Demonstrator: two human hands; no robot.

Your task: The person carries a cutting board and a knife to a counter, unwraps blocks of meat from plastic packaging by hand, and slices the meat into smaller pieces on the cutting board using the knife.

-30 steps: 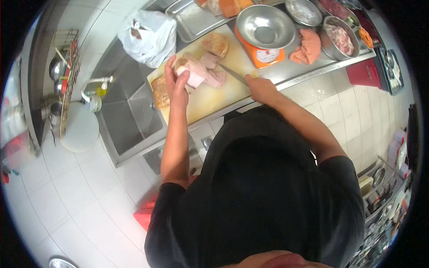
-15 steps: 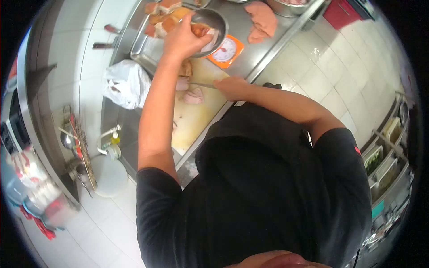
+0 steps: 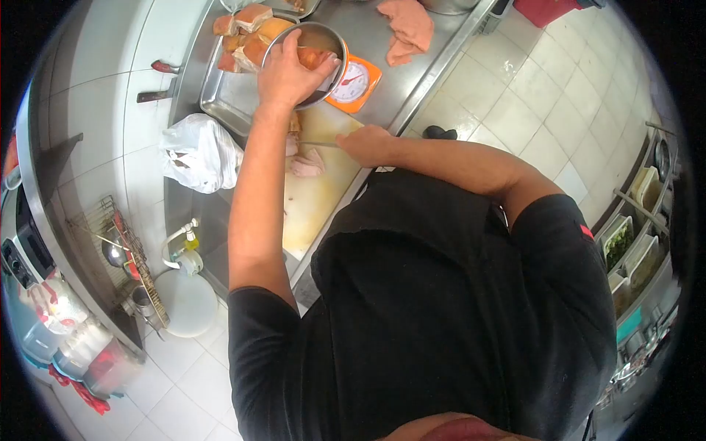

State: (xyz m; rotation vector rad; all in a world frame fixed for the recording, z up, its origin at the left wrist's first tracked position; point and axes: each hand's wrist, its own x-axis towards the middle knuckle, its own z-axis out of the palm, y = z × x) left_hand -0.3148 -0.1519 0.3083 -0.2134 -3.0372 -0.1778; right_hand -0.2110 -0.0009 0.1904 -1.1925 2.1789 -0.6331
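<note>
My left hand (image 3: 285,75) reaches into a round metal bowl (image 3: 337,42), its fingers curled on a piece of orange-brown meat (image 3: 312,57). The bowl sits at an orange kitchen scale (image 3: 348,82) with a round white dial. Over a pale cutting board (image 3: 312,202), my right hand (image 3: 365,145) is closed on a knife (image 3: 323,142), its thin blade pointing left. A pale pink piece of meat (image 3: 307,163) lies on the board below the blade. Part of another browned piece (image 3: 293,136) shows beside my left forearm.
A metal tray (image 3: 213,92) with several chunks of browned meat (image 3: 254,45) stands behind my left hand. A white plastic bag (image 3: 202,153) lies left of the board. An orange cloth (image 3: 404,31) rests on the steel counter (image 3: 382,95). Two knives hang at the left wall.
The view has shifted, so the counter things appear farther left. My left hand has moved slightly deeper over the bowl. My right hand still holds the knife above the board.
</note>
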